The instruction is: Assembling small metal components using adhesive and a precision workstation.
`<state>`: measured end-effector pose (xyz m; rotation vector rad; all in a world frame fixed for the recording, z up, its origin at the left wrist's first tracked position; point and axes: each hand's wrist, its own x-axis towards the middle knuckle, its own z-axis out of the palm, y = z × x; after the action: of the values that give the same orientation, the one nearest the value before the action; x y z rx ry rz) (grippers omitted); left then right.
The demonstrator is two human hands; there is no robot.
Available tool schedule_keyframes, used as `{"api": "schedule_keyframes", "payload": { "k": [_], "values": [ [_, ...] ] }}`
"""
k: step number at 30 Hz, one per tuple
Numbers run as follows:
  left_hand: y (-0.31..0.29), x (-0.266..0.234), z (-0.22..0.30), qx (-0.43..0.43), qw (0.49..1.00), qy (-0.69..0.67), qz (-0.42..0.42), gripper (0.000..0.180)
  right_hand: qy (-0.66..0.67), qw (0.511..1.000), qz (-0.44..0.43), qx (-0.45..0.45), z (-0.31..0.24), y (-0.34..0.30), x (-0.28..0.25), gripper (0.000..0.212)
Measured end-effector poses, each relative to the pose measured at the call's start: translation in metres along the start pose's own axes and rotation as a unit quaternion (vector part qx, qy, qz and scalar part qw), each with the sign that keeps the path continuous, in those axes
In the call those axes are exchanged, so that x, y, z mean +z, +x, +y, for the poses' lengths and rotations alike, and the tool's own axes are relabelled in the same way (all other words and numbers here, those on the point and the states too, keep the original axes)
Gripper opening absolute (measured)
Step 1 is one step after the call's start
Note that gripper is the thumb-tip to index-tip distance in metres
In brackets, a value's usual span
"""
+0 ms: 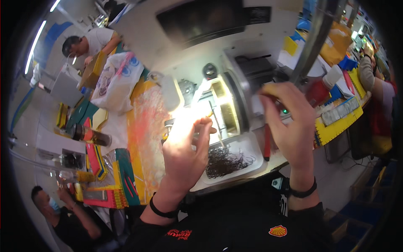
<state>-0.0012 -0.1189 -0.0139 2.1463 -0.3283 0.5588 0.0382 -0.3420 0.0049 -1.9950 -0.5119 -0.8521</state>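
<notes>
My left hand [184,153] is held over the bench with its fingers pinched together. Strong glare hides what is between the fingertips; a thin pale tip shows just beyond them. Raised further right, my right hand [294,124] has thumb and forefinger brought together in a ring, and whatever they hold is too small to make out. Below and between the hands lies a white tray [257,156] with a tangle of thin dark wire-like pieces [226,161]. Behind the tray stands a machine with a brass-coloured drum [226,107], lit by a bright lamp.
A red-handled tool [267,143] lies right of the tray. A red bottle [319,90] and a yellow-edged board [340,122] are further right. On the left are a stained orange board [147,138], a plastic bag [117,82] and a dark jar [90,134]. Other people sit around.
</notes>
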Motion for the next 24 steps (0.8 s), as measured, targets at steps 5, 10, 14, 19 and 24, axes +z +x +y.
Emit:
{"api": "schedule_keyframes", "payload": {
  "k": [5,10,14,19,24],
  "values": [
    [0.005,0.019,-0.017,0.035,0.97,0.239,0.001,0.024,0.155,0.953,-0.236,0.107,0.034,0.024,0.01,0.025],
    [0.013,0.026,-0.007,-0.018,0.991,0.129,0.011,0.04,0.182,0.93,-0.311,0.069,0.05,0.032,0.021,0.028],
    [0.008,0.029,-0.032,-0.062,0.995,0.081,0.019,0.025,0.14,0.939,-0.313,0.017,0.05,0.031,0.015,0.023],
    [-0.001,-0.005,0.005,-0.071,0.997,0.03,0.011,0.02,0.114,0.99,0.07,0.054,0.03,0.016,-0.067,0.01],
    [-0.012,-0.034,-0.013,-0.035,0.997,-0.04,0.057,0.018,0.399,0.89,0.144,0.17,0.048,-0.054,-0.168,0.017]
  ]
}}
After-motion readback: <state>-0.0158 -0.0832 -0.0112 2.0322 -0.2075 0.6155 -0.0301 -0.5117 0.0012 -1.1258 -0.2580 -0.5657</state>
